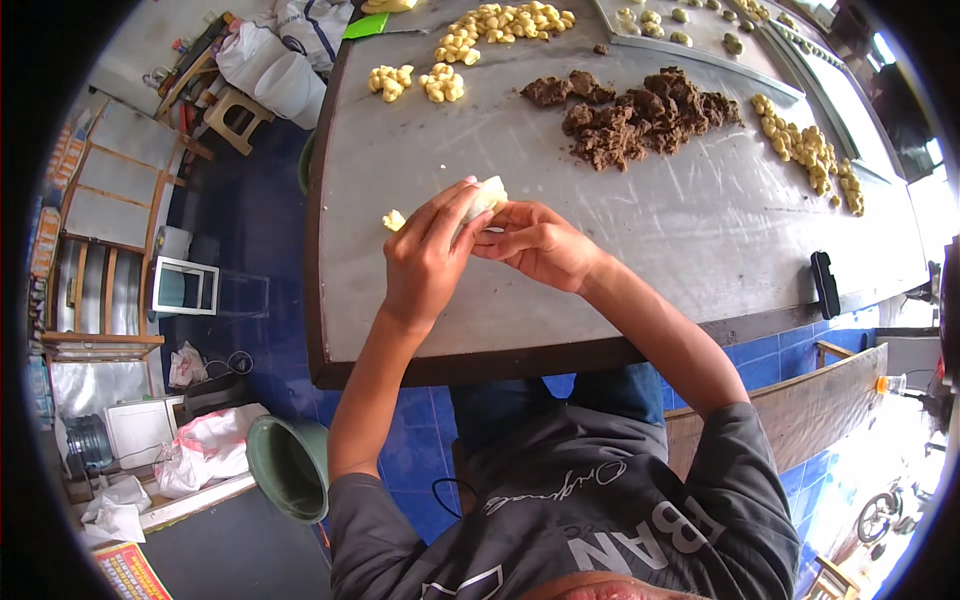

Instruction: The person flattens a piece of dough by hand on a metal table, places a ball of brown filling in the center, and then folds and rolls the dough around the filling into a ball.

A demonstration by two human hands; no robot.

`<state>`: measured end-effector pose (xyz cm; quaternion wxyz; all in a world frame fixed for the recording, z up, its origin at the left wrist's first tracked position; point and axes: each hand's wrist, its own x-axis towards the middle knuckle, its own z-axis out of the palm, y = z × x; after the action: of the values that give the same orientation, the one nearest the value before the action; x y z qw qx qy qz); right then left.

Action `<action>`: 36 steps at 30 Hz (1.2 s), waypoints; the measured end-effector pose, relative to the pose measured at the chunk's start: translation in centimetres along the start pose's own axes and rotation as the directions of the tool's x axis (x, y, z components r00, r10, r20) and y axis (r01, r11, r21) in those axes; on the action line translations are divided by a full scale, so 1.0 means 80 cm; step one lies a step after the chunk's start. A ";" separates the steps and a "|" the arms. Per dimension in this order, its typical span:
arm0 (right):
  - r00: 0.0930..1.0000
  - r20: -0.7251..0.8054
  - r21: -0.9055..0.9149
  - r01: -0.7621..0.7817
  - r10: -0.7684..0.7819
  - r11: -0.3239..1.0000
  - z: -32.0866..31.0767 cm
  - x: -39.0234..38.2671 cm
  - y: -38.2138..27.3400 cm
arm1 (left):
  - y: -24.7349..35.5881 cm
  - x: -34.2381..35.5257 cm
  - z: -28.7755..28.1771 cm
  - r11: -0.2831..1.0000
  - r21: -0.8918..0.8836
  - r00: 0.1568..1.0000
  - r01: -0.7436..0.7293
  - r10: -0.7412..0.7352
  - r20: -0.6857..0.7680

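Observation:
A pale, flattened piece of dough [488,197] is held up between both hands over the metal-topped table [560,330]. My left hand [432,245] closes round its left side, the fingers bent over it. From the other side my right hand [540,243] pinches its lower edge, fingertips close to the left thumb. The fingers hide part of the dough. A small yellowish lump of dough [394,220] lies on the table just left of my left hand. Farther off sits a crumbly brown mass of filling [650,118], touching neither hand.
Small yellow dough balls [512,22] are heaped at the far edge, with more dough balls [800,146] at the right. A tray [690,52] of greenish round pieces stands far right. A black oblong object [824,285] lies near the right edge. A green bucket [290,465] stands lower left.

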<state>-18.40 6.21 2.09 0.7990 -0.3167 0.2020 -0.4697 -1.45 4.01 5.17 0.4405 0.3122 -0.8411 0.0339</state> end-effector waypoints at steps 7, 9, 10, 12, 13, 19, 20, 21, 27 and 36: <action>0.996 0.056 0.205 -0.073 0.063 0.976 0.000 -0.007 -0.016 | 0.001 -0.005 -0.004 0.994 -0.101 0.970 -0.032 0.055 0.236; 0.998 0.061 0.243 -0.044 0.030 0.969 0.002 -0.007 -0.016 | 0.000 -0.005 -0.008 0.977 -0.212 0.947 -0.013 0.080 0.311; 0.999 0.019 0.254 -0.043 0.039 0.966 0.004 -0.004 -0.014 | -0.001 -0.007 -0.009 0.977 -0.211 0.946 -0.015 0.082 0.313; 0.999 -0.020 0.267 -0.040 0.047 0.963 0.001 -0.002 -0.009 | -0.003 -0.011 -0.010 0.946 -0.314 0.933 0.083 0.037 0.358; 0.999 -0.026 0.224 -0.029 0.036 0.974 -0.005 0.000 -0.007 | 0.000 -0.009 -0.010 0.945 -0.317 0.933 0.080 0.041 0.358; 0.998 -0.037 -0.054 0.050 -0.052 0.997 -0.008 0.001 -0.004 | 0.002 0.004 -0.011 0.413 -0.653 0.762 0.635 -0.473 0.441; 0.997 -0.016 -0.229 0.066 -0.072 0.971 -0.002 0.000 -0.006 | -0.009 0.002 -0.011 0.265 -0.691 0.725 0.673 -0.420 0.545; 0.998 -0.008 -0.228 0.064 -0.068 0.972 0.004 -0.002 -0.006 | -0.010 -0.002 -0.014 0.269 -0.689 0.725 0.673 -0.426 0.541; 0.992 0.006 -0.476 0.112 -0.124 0.872 0.001 -0.002 -0.002 | -0.009 -0.010 -0.003 0.103 -0.656 0.621 0.747 -0.460 0.635; 0.756 0.219 -0.970 0.239 -0.618 -0.050 -0.007 -0.005 0.004 | -0.019 -0.023 0.021 -0.155 -0.681 0.431 0.715 -0.670 0.605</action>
<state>-18.72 6.48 1.49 0.1533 -0.7296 0.4572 -0.4849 -1.04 3.15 2.38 0.4557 0.4133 -0.4077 -0.6747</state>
